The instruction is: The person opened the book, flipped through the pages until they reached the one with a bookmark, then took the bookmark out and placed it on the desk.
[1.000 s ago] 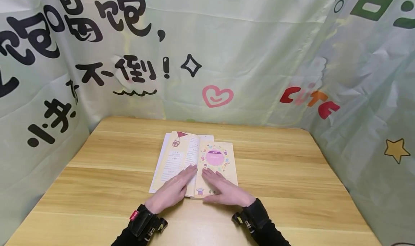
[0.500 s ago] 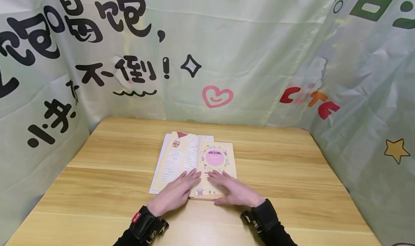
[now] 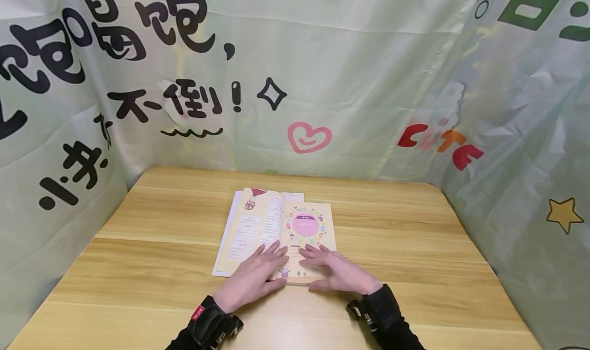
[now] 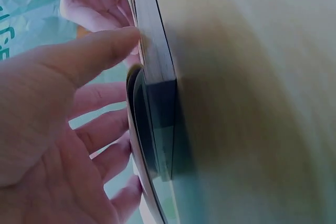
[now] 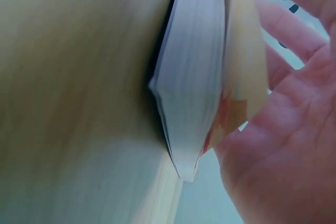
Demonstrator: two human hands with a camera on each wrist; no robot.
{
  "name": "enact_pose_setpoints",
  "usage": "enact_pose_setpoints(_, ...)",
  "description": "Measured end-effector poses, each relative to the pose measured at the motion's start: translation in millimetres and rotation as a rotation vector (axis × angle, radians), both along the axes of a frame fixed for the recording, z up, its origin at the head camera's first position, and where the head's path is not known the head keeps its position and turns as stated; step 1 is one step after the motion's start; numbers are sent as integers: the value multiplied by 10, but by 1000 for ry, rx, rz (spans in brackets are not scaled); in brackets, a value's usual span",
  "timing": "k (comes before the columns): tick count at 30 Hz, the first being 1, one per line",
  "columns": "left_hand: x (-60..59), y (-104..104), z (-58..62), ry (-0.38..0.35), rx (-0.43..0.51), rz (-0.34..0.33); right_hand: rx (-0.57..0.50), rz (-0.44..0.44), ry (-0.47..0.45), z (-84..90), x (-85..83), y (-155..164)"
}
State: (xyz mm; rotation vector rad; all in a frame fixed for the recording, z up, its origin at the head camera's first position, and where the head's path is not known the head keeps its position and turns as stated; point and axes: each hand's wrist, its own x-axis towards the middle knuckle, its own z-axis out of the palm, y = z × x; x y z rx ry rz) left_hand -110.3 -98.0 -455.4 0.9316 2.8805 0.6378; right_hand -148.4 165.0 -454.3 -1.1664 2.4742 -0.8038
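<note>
Both hands are being drawn back a little toward the near edge vs. 1.0 s ago: fingertips that were lying further up the pages are now sitting lower, and the wrists are nearer the camera; the book itself is not being shifted.

Head view: an open children's booklet (image 3: 281, 232) is lying flat at the middle of the wooden table (image 3: 415, 247), long axis running away from the person, spine approx. on the body's midline. The left hand (image 3: 255, 275) is being rested on the lower part of the left page, fingers straight and slightly spread, pointing up and to the right toward the spine. The right hand (image 3: 334, 270) is being laid on the lower right page, fingers flat, pointing up-left. Both are equally near; the fingertips are almost meeting at the gutter, w/ the book lying ahead of and under them. A printed green backdrop (image 3: 350, 83) is hanging round the table.

Left wrist view: the book's dark near edge (image 4: 157, 93) is being seen side-on, w/ the left-hand fingers (image 4: 100, 129) relaxed over the curved page; nothing is being pinched.

Right wrist view: the page block (image 5: 194, 87) is being seen edge-on, top leaf (image 5: 241, 72) lifted a little, w/ the right-hand fingers (image 5: 286, 87) loosely open beside it.
</note>
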Motion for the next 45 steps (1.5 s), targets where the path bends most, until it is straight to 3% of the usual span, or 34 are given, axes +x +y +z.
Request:
enact_pose_setpoints(8, 20, 33, 3, 16, -34, -9, -32, -5, 4, 0, -6, 46)
enact_pose_setpoints(17, 25, 38, 10, 41, -53, -8, -45, -55, -57, 27, 20, 109)
enact_pose_setpoints(32, 12, 34, -11, 43, -36, -15, -96, -65, -113, 34, -17, 198)
enact_pose_setpoints(45, 17, 31, -6, 32, -26, -12, -161, -84, -75, 51, -40, 226)
